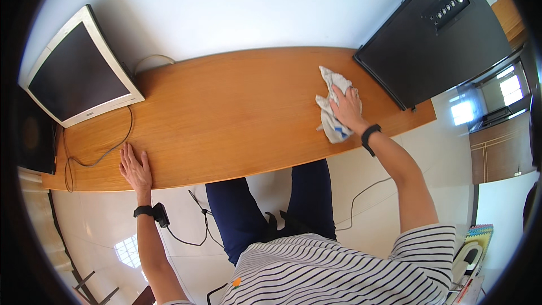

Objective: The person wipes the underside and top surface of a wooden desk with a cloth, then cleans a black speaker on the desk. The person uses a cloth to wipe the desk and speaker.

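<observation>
My right hand (pixel 348 109) lies on a crumpled white cloth (pixel 331 112) with a blue patch, pressing it on the right part of the wooden desk top (pixel 237 110). The fingers are spread over the cloth; whether they grip it cannot be made out. Near the desk's front left edge, my left hand (pixel 135 167) rests palm down, holding nothing, beside a thin dark cable (pixel 98 163). Both wrists wear black bands, the left one with a small black device (pixel 161 215) wired to a cable.
A monitor (pixel 80 72) with a pale frame stands at the left, by a black case (pixel 36 135). A large black speaker-like cabinet (pixel 440 38) with a knob panel stands at the right end against the wall. More cables trail on the tiled floor (pixel 372 212) below.
</observation>
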Demonstrator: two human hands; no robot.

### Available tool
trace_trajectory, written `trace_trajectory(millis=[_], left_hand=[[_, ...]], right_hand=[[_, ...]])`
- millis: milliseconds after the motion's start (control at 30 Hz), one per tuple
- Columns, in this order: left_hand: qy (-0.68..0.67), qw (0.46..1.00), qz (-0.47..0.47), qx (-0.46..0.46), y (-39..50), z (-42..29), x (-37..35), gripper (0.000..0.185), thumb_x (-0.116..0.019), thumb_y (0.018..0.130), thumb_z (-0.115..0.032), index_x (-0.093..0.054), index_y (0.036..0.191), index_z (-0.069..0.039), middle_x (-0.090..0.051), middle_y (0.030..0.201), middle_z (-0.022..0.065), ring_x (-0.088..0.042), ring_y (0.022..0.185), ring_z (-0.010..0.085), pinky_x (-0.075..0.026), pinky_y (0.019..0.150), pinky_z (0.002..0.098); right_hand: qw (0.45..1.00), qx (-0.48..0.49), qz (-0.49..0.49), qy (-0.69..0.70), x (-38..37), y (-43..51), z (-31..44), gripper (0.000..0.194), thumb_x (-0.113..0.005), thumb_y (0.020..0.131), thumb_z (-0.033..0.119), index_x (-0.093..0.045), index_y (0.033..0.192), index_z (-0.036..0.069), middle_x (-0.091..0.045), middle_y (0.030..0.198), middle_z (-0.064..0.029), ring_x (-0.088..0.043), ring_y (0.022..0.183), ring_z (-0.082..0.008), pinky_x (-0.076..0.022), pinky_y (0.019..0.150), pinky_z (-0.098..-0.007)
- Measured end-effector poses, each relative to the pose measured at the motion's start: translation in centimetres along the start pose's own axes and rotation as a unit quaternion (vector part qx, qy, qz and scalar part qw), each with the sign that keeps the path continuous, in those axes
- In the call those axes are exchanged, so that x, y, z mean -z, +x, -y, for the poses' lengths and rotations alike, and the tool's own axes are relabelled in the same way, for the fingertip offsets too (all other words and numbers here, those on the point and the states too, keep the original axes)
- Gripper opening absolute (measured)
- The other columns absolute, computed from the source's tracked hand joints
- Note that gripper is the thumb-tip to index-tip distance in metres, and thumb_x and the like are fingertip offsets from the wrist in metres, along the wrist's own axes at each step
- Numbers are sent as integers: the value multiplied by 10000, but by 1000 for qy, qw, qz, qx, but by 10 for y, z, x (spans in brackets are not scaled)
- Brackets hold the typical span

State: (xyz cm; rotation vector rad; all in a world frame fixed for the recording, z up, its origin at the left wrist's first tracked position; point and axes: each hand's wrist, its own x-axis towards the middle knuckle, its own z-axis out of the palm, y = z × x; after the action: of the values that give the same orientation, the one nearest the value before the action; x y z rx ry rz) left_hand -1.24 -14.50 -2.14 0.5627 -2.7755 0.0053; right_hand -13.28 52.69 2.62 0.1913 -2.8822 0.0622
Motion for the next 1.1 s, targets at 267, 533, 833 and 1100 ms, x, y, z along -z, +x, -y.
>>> trace_trajectory(millis=[267, 533, 833, 1100], left_hand=[[-6, 1000, 20, 18, 0, -7, 10, 634, -466, 1035, -460, -367, 1549, -101, -347, 1628, 49, -253, 1522, 267, -182, 1210, 517], [-12, 1000, 19, 8, 0, -3, 4, 623, -455, 1048, -434, -356, 1556, -88, -337, 1634, 58, -235, 1531, 274, -170, 1214, 524], [-13, 1000, 9, 7, -3, -10, 9, 623, -483, 1037, -408, -360, 1548, -74, -344, 1628, 71, -244, 1526, 287, -161, 1219, 522], [-23, 1000, 12, 13, -3, -13, 18, 624, -499, 1023, -400, -374, 1530, -59, -357, 1616, 84, -259, 1516, 291, -165, 1217, 527]], right_hand=[[997, 27, 67, -3, -24, 66, 122, 629, -580, 932, 476, -508, 1466, 153, -485, 1408, -226, -412, 1331, -378, -385, 1019, -601], [951, 272, 84, 119, 24, -64, 172, 640, -673, 888, 390, -507, 1466, 170, -507, 1305, -228, -435, 1267, -403, -377, 978, -568], [996, -57, 70, 6, 12, -12, -1, 588, -629, 926, 383, -502, 1466, 187, -494, 1326, -245, -438, 1256, -439, -384, 1018, -578], [989, -113, 73, -58, -45, 141, 69, 617, -523, 956, 494, -477, 1480, 173, -471, 1426, -217, -405, 1333, -405, -382, 1026, -631]])
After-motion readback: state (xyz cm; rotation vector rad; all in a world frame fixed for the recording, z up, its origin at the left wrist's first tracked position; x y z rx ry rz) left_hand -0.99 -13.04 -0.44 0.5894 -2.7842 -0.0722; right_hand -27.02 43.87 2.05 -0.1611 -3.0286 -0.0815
